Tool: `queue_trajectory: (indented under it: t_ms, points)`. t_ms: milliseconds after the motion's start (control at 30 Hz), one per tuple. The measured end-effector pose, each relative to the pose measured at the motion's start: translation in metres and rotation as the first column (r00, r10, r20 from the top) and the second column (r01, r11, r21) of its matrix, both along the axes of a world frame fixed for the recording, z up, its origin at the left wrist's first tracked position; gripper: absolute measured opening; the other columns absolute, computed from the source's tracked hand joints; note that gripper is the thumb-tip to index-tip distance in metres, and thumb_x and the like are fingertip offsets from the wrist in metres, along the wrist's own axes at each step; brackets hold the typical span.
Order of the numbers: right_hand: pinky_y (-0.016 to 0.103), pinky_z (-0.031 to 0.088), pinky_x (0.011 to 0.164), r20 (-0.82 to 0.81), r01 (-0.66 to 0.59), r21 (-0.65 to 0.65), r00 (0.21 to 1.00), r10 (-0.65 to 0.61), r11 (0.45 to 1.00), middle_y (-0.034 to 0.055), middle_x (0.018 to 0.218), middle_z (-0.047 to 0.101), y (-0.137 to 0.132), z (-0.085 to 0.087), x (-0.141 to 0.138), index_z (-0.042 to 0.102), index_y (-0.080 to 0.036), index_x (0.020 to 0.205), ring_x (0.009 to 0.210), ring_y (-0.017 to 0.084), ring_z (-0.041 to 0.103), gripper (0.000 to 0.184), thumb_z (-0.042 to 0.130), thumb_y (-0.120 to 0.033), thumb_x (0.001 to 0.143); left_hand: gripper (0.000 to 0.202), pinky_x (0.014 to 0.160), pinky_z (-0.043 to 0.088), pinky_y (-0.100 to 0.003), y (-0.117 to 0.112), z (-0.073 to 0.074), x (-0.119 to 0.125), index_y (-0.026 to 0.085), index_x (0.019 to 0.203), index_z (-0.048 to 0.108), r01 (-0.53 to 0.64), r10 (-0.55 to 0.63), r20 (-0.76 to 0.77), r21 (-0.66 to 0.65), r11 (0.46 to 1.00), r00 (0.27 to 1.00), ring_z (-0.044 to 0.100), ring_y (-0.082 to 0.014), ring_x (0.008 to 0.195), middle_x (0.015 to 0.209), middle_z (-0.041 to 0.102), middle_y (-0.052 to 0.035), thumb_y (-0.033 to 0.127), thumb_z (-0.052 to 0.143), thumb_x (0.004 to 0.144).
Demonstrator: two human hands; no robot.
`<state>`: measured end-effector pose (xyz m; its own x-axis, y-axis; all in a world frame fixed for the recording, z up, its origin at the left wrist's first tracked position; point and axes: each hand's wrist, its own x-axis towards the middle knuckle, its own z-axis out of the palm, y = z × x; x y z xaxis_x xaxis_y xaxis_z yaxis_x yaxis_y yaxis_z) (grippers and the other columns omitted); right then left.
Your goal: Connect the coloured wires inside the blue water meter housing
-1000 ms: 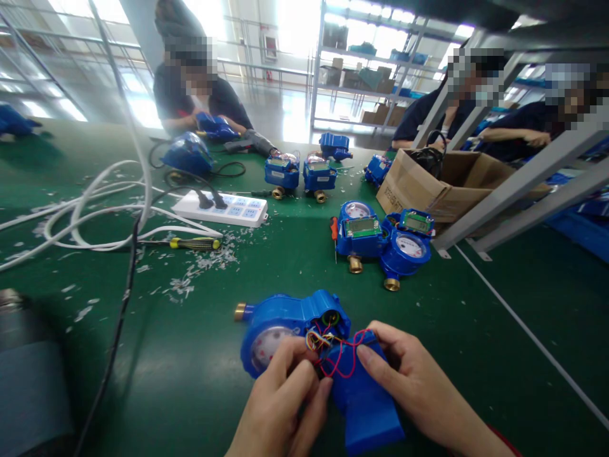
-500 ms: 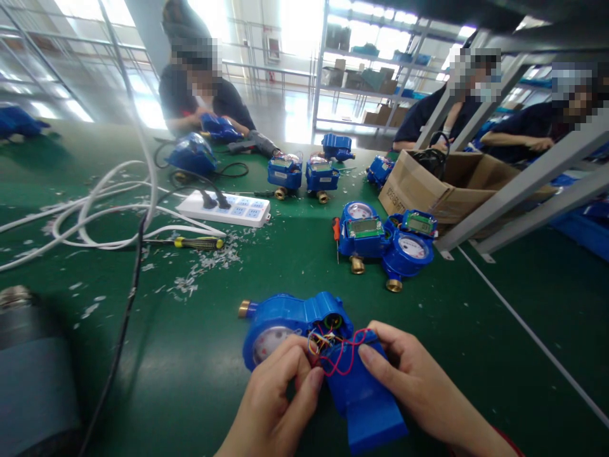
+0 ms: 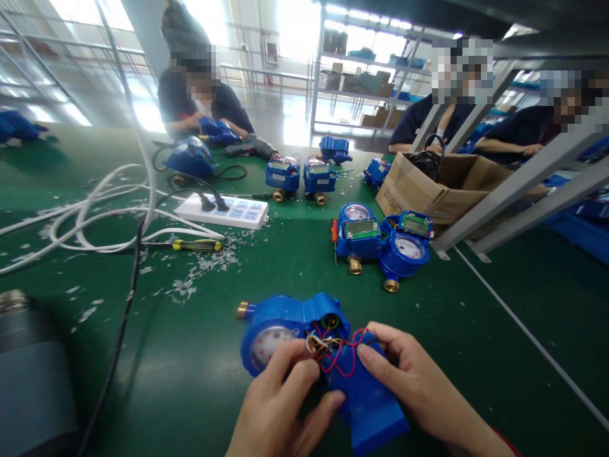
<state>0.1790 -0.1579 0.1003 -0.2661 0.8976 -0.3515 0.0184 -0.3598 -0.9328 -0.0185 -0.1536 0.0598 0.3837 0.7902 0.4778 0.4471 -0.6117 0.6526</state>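
A blue water meter [image 3: 280, 320] lies on the green table right in front of me, its dial up and a brass fitting at its left end. My left hand [image 3: 280, 406] pinches a bundle of red and yellow wires [image 3: 333, 352] that comes out of the meter. My right hand [image 3: 419, 387] grips the blue cover [image 3: 368, 406] joined to those wires, thumb on top, fingers curled round its edge.
Two finished meters [image 3: 380, 241] stand mid-table beside a red screwdriver [image 3: 334, 231]. A yellow screwdriver [image 3: 195, 245], a white power strip [image 3: 228, 211], white and black cables and plastic scraps lie left. A cardboard box [image 3: 428, 187] sits right. Three other people work at the far side.
My left fingers have shifted slightly on the wires, the thumb now stretched under the cover. The meter and my right hand stay in place.
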Motion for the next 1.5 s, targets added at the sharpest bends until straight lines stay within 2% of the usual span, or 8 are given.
queue_trajectory:
  t_ms: [200,467,567,700,900,1100,1300,1500]
  points:
    - [0.020,0.037,0.054,0.069,0.002,0.013,0.998,-0.003,1.000,-0.0028,0.072,0.052,0.000,-0.001,-0.003,0.054,-0.015,0.085,0.059,0.008,0.041,0.025,0.052,-0.040,0.087,0.011,0.076,0.050,-0.026,-0.011,-0.004,0.008,0.014,0.088,0.057,-0.144,0.192,-0.129,0.309,0.940,0.973,0.057,-0.0156,0.087,0.097,0.057,-0.0074,0.008,0.057,0.079]
    - [0.020,0.035,0.053,0.135,-0.018,0.024,0.991,0.015,1.000,-0.0033,0.071,0.050,-0.001,-0.003,-0.005,0.053,-0.016,0.083,0.060,0.008,0.040,0.029,0.049,-0.044,0.087,0.014,0.087,0.049,-0.028,-0.010,-0.017,0.008,0.006,0.088,0.058,-0.089,0.139,-0.079,0.451,0.888,0.987,0.059,-0.0182,0.096,0.092,0.064,-0.0121,-0.001,0.055,0.076]
    - [0.020,0.036,0.054,0.100,-0.041,0.015,0.994,0.039,0.999,-0.0027,0.073,0.051,-0.003,-0.005,-0.004,0.054,-0.016,0.086,0.061,0.008,0.041,0.028,0.049,-0.044,0.087,0.013,0.081,0.049,-0.020,-0.005,-0.014,0.006,0.011,0.089,0.056,-0.133,0.152,-0.027,0.342,0.930,0.988,0.062,-0.0118,0.087,0.088,0.065,-0.0075,0.003,0.050,0.080]
    - [0.020,0.036,0.053,0.080,-0.071,0.016,0.994,0.070,0.997,-0.0024,0.073,0.051,-0.004,-0.008,-0.002,0.055,-0.015,0.090,0.059,0.008,0.039,0.029,0.049,-0.043,0.087,0.008,0.071,0.048,-0.013,0.002,-0.002,0.003,0.019,0.082,0.053,-0.170,0.170,0.038,0.008,0.985,0.985,0.062,-0.0065,0.076,0.084,0.064,0.0004,0.015,0.046,0.085]
    - [0.022,0.038,0.059,0.017,-0.113,0.038,0.993,0.113,0.993,-0.0016,0.078,0.053,-0.004,-0.005,0.001,0.056,-0.016,0.095,0.065,0.010,0.043,0.022,0.053,-0.037,0.087,0.005,0.065,0.050,-0.017,0.006,0.001,0.000,0.021,0.081,0.053,-0.123,0.212,0.213,-0.366,0.923,0.954,0.061,-0.0084,0.069,0.078,0.061,0.0037,0.022,0.052,0.085]
    - [0.020,0.036,0.056,-0.066,-0.195,-0.017,0.979,0.194,0.981,-0.0015,0.077,0.053,-0.001,-0.004,0.004,0.058,-0.015,0.098,0.061,0.008,0.041,0.026,0.054,-0.038,0.086,0.004,0.066,0.045,-0.019,0.009,-0.001,0.002,0.019,0.080,0.053,-0.235,0.236,0.034,-0.037,0.971,0.971,0.055,-0.0095,0.073,0.081,0.055,0.0001,0.017,0.055,0.082]
    - [0.020,0.037,0.057,-0.178,-0.167,-0.101,0.973,0.147,0.981,0.0003,0.075,0.055,0.002,-0.015,0.008,0.059,-0.013,0.102,0.059,0.007,0.045,0.031,0.053,-0.039,0.086,0.011,0.059,0.046,-0.019,0.005,0.002,-0.012,0.017,0.092,0.053,-0.278,0.286,0.083,-0.090,0.956,0.955,0.052,-0.0078,0.064,0.078,0.052,0.0010,0.018,0.055,0.082]
    - [0.022,0.040,0.063,-0.206,-0.165,-0.132,0.969,0.136,0.977,0.0000,0.074,0.055,0.003,-0.019,0.011,0.060,-0.013,0.102,0.061,0.007,0.048,0.029,0.054,-0.037,0.086,0.021,0.069,0.046,-0.018,-0.017,0.010,-0.011,0.016,0.097,0.057,-0.258,0.248,0.073,0.205,0.944,0.966,0.055,-0.0094,0.083,0.093,0.055,-0.0033,0.003,0.050,0.081]
